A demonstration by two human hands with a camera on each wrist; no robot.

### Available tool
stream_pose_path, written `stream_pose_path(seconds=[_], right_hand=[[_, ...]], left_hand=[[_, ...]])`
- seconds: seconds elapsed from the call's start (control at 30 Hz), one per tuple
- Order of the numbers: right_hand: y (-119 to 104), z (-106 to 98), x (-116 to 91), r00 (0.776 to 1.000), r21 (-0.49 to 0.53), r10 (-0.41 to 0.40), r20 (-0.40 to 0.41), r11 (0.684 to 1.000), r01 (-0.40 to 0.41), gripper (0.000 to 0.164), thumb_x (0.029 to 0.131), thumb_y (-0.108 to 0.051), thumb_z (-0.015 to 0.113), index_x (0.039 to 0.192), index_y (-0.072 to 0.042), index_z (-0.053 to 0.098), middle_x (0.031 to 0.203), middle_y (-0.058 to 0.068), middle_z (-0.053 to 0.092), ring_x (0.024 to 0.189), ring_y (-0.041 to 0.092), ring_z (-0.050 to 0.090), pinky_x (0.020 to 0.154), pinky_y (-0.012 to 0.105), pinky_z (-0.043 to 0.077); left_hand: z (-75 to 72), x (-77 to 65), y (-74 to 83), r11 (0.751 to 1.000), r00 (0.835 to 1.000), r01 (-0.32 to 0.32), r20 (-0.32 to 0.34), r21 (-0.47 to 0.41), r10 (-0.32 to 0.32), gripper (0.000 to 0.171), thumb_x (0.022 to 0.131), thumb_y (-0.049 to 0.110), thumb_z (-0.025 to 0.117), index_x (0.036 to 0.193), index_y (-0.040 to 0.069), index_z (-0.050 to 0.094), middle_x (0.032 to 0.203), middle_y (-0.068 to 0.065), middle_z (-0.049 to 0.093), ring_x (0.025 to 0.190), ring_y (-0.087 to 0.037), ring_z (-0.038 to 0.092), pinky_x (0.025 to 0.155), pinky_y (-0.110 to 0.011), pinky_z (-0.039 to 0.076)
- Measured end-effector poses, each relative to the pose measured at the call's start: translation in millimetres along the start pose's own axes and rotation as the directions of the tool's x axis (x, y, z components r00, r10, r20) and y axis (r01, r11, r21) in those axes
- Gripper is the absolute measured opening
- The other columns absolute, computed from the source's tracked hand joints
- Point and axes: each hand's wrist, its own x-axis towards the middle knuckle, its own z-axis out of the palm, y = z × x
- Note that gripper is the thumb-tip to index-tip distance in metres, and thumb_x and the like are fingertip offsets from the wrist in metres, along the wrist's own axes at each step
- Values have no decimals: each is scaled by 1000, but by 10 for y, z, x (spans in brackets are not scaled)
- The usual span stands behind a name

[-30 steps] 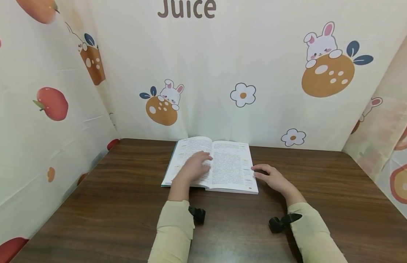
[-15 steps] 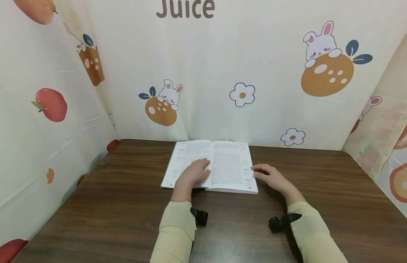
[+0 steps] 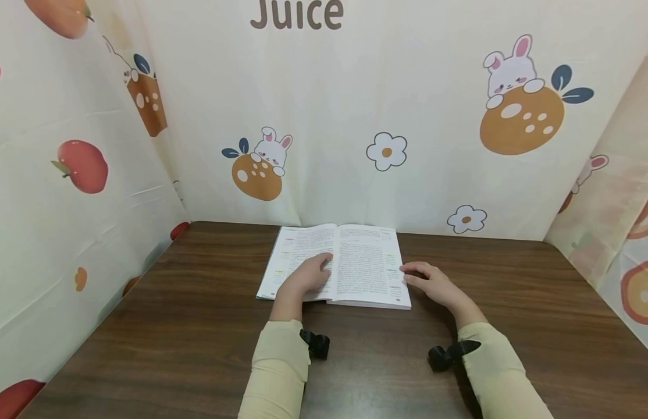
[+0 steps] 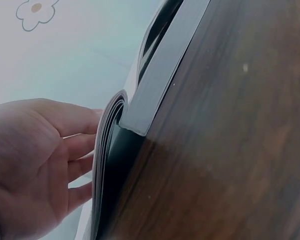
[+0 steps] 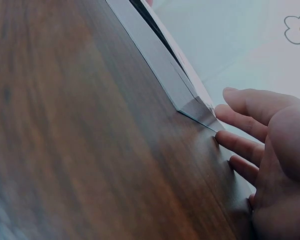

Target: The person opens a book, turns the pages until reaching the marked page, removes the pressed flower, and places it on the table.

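Note:
An open book (image 3: 363, 262) lies at the far side of the table, its white pages covered in small print. Over the left page rests my left hand (image 3: 306, 276), its fingers extended near the spine. In the left wrist view, the fingertips of that hand (image 4: 45, 165) press on the curved stack of left pages (image 4: 102, 155). The right side of the book is the thicker block (image 4: 162, 70). At the right edge, my right hand (image 3: 434, 284) touches the book with spread fingertips. The right wrist view shows this hand (image 5: 269, 150) beside the book's corner, some fingertips down by the table.
The book stands on a dark brown wooden table (image 3: 172, 337). Behind it hangs a pale curtain (image 3: 334, 87) printed with rabbits, fruit and flowers, close to the book's far edge. Similar cloth (image 3: 36, 244) covers the left and right sides. Black wrist cameras (image 3: 317, 345) sit on both cuffs.
My left hand has come down and slightly toward me on the left page. The raised left pages now lie flatter. My right hand has stayed in place at the right edge.

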Motion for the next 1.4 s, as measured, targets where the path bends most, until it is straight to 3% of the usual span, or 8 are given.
stream_pose_path(seconds=[0.27, 0.67, 0.9, 1.13, 1.4], right_hand=[[5, -16, 5, 999, -7, 2, 32, 1000, -1, 44, 89, -33, 61, 123, -7, 56, 132, 20, 45, 122, 38, 36, 97, 61, 25], [0, -39, 3, 998, -14, 6, 55, 1000, -6, 49, 85, -35, 65, 125, -8, 54, 135, 20, 43, 124, 38, 34, 98, 61, 25], [23, -52, 5, 998, -34, -5, 67, 999, 7, 53, 83, -35, 67, 126, -9, 53, 135, 19, 42, 125, 37, 33, 98, 60, 24], [-3, -67, -35, 994, -60, -1, 111, 998, 8, 64, 76, -37, 73, 131, -12, 50, 140, 21, 35, 128, 42, 22, 97, 65, 17], [2, -82, -55, 991, -60, -49, 127, 997, 57, 70, 72, -32, 78, 131, -11, 48, 140, 22, 34, 130, 42, 21, 100, 65, 4]], left_hand=[[-39, -25, -1, 996, 999, -11, -35, 90, 14, 40, 92, 20, 53, 133, 17, 51, 138, -4, 46, 130, -25, 35, 104, -44, 27], [-55, -1, -1, 998, 998, -32, -48, 61, 35, 37, 91, 26, 55, 128, 21, 55, 135, -2, 48, 128, -28, 36, 101, -48, 27], [-83, 15, 42, 993, 996, -62, -64, 97, 68, 36, 91, 25, 56, 127, 20, 56, 132, -3, 51, 128, -28, 35, 102, -47, 26], [-85, -5, 71, 993, 991, -92, -85, 80, 99, 35, 91, 24, 57, 126, 19, 57, 132, -3, 51, 129, -26, 34, 103, -44, 27], [-95, 0, 83, 992, 989, -105, -93, 77, 112, 35, 92, 25, 55, 126, 18, 56, 133, -2, 50, 130, -24, 33, 104, -41, 27]])
